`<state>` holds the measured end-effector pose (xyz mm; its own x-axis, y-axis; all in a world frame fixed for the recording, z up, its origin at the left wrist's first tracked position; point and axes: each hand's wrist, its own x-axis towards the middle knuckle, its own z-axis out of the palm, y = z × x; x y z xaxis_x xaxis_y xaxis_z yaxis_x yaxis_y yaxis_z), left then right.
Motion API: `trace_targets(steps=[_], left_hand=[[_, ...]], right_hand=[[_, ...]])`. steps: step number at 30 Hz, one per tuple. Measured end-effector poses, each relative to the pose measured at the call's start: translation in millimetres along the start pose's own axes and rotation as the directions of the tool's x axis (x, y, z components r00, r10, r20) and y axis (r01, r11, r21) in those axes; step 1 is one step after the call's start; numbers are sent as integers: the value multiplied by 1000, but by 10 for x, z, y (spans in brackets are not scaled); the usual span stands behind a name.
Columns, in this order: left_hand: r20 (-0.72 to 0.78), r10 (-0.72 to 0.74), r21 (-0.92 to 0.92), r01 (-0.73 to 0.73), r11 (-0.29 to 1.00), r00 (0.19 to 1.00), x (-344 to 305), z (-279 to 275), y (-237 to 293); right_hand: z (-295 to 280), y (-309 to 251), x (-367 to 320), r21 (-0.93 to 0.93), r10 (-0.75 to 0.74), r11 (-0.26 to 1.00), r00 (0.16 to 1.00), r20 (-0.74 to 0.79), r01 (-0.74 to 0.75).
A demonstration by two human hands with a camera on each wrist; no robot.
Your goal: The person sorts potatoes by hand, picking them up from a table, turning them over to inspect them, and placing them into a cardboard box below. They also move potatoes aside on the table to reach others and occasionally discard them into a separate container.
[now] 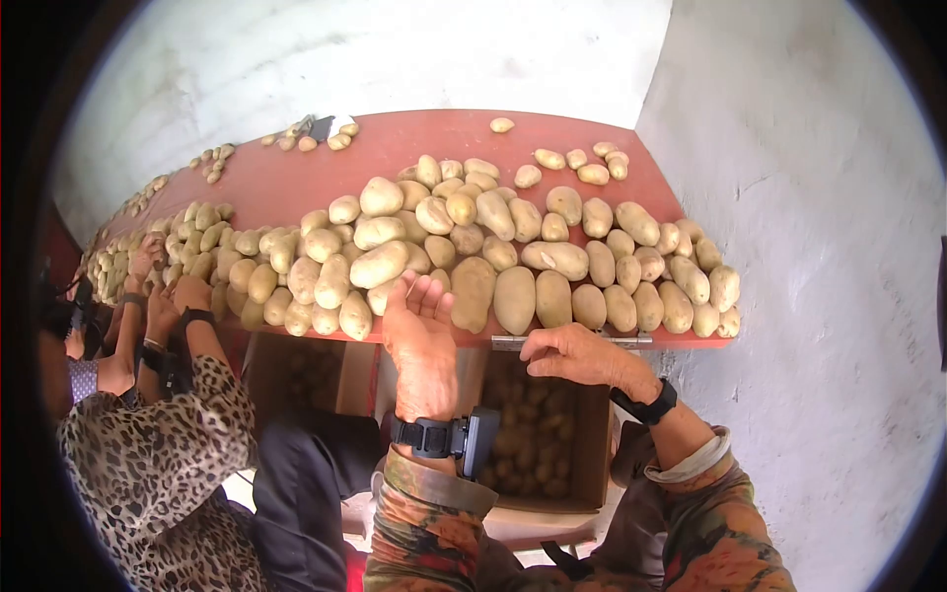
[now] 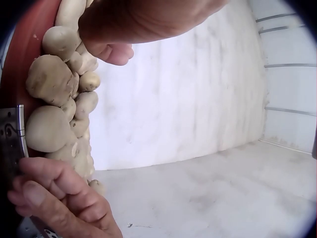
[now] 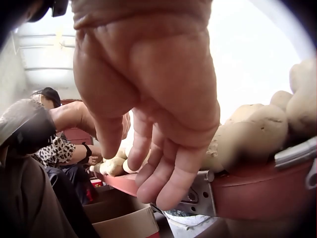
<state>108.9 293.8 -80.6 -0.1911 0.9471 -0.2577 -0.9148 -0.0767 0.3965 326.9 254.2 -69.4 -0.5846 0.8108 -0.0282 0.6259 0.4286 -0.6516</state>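
Potatoes (image 1: 514, 301) lie piled along the front edge of the red tabletop (image 1: 434, 133). My left hand (image 1: 422, 340) is at that edge with the palm turned up and the fingers loosely bent, its fingertips right by the potatoes. The left wrist view shows this hand (image 2: 148, 20) from close up, partly over the pile. My right hand (image 1: 584, 355) hovers at the front edge, over the box, with fingers hanging loosely. Nothing is in the right hand (image 3: 148, 99) in the right wrist view.
Below the edge stands a cardboard box (image 1: 595, 464) with potatoes inside. A metal hinge (image 3: 200, 196) is fixed to the table's edge. Several loose potatoes (image 1: 592, 175) lie farther back. A person in a leopard-print top (image 1: 148, 444) works at left. A wall (image 1: 819, 247) rises at right.
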Motion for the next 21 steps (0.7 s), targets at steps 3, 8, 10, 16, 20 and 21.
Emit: trace_targets(steps=[3,8,10,16,20,21], left_hand=[[-45,21,-39,-22,999,999,41,12,140],[-92,19,-52,-23,998,996,-11,19,298],[-76,24,-62,-29,998,997,-41,8,315],[-91,4,-66,-10,998,996,-30,17,291],[-67,-43,-73,38,997,997,-20,26,232],[-64,-44,-74,39,997,997,-18,38,218]], right_hand=[[-35,-124,45,33,20,999,1000,-17,-20],[-56,-201,140,134,53,990,995,-81,-42],[-56,-223,208,225,80,974,981,-179,-38],[-285,-273,552,-106,-106,992,908,-404,69],[-630,-379,857,-206,-56,977,858,-511,-59],[-704,-367,929,-208,-57,976,856,-513,-60]])
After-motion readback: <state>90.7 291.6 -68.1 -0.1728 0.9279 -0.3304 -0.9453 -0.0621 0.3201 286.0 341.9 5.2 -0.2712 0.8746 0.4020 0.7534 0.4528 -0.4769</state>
